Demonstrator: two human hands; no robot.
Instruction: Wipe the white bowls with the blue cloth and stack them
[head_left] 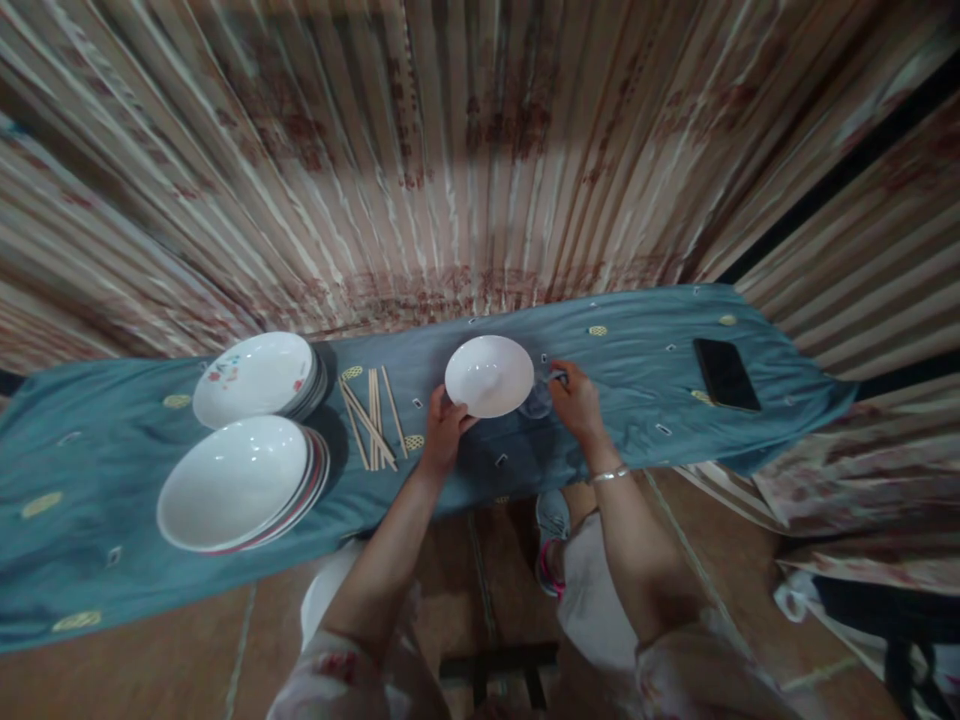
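Left hand [445, 428] closed on a round white ceramic-looking bowl [490, 375] over the teal fabric tablecloth [637, 350], two round white crockery stacks [232, 480] untouched, right hand [576, 402] curled at a clear glassy cup [535, 402], hold unclear!

Smooth bowl [489, 376] (ceramic-looking), matt wooden chopsticks [373, 425], creased cloth [630, 400].

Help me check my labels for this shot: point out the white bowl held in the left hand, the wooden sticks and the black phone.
Held white bowl [489, 377]: head view, middle of its visible surface.
Wooden sticks [375, 428]: head view, mid-bunch.
Black phone [726, 374]: head view, middle of its upper face.
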